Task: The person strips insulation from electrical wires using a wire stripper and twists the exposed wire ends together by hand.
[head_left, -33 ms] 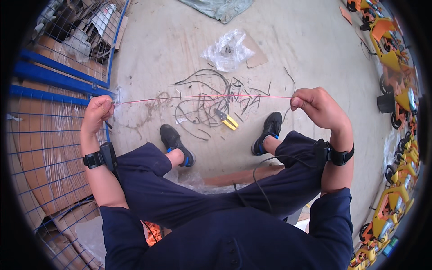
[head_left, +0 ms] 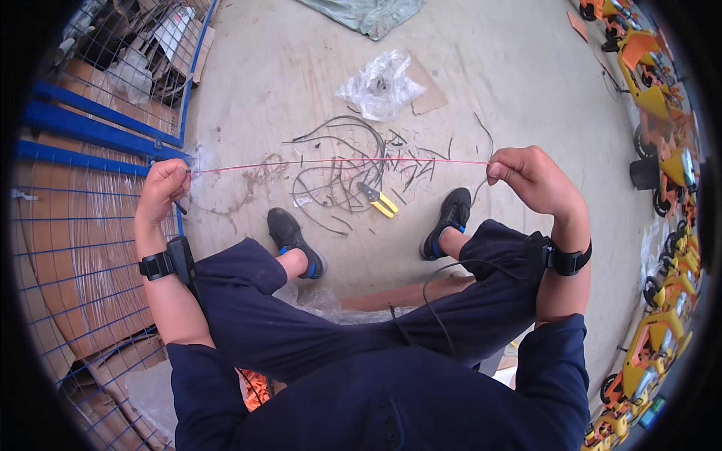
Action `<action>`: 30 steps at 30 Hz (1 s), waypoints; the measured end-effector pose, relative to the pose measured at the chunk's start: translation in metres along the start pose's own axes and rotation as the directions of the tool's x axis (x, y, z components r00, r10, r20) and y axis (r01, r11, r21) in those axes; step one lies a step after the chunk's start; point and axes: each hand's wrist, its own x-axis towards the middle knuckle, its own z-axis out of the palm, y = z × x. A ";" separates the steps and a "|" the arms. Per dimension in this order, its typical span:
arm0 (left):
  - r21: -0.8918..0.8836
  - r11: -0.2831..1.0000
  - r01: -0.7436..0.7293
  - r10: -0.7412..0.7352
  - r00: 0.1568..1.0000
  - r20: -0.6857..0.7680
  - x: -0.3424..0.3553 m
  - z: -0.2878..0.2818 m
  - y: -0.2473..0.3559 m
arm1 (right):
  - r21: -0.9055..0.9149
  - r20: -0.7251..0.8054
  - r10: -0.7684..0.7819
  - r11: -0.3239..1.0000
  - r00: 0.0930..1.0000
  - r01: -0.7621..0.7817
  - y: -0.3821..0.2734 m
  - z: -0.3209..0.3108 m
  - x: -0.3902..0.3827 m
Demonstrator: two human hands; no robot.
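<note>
A thin red wire (head_left: 338, 161) runs straight and taut from one hand to the other, above the floor. My left hand (head_left: 163, 188) is closed in a fist on its left end, beside the blue mesh cage; a short dark end (head_left: 181, 208) pokes out below the fist. At the right, my right hand (head_left: 526, 177) pinches the other end between thumb and curled fingers. Under the wire lie black cables (head_left: 376, 139) and many short cut pieces. Wire strippers (head_left: 378, 200) with yellow handles rest on the floor between my shoes, touched by neither hand.
A blue wire-mesh cage (head_left: 98, 128) with cardboard stands close at the left. Clear plastic film (head_left: 383, 86) lies on cardboard ahead, a grey-green sheet (head_left: 368, 13) farther off. Yellow and orange wheeled machines (head_left: 650, 86) line the right side. A dark cable (head_left: 430, 297) crosses my lap.
</note>
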 end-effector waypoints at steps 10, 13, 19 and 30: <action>-0.072 0.996 0.061 -0.064 0.997 -0.033 0.000 -0.016 -0.017 | 0.112 0.023 0.136 0.984 0.990 -0.137 0.026 -0.019 -0.014; -0.108 0.991 0.081 -0.096 0.984 -0.147 -0.007 -0.037 -0.028 | 0.124 0.036 0.246 0.961 0.969 -0.249 0.048 -0.025 -0.018; -0.118 0.991 0.068 -0.093 0.971 -0.221 0.006 -0.037 -0.037 | 0.259 -0.030 0.309 0.921 0.951 -0.291 0.049 -0.013 -0.020; -0.094 0.986 -0.138 0.109 0.959 -0.260 0.058 0.139 0.042 | 0.393 0.100 -0.047 0.920 0.994 0.004 -0.027 0.046 0.034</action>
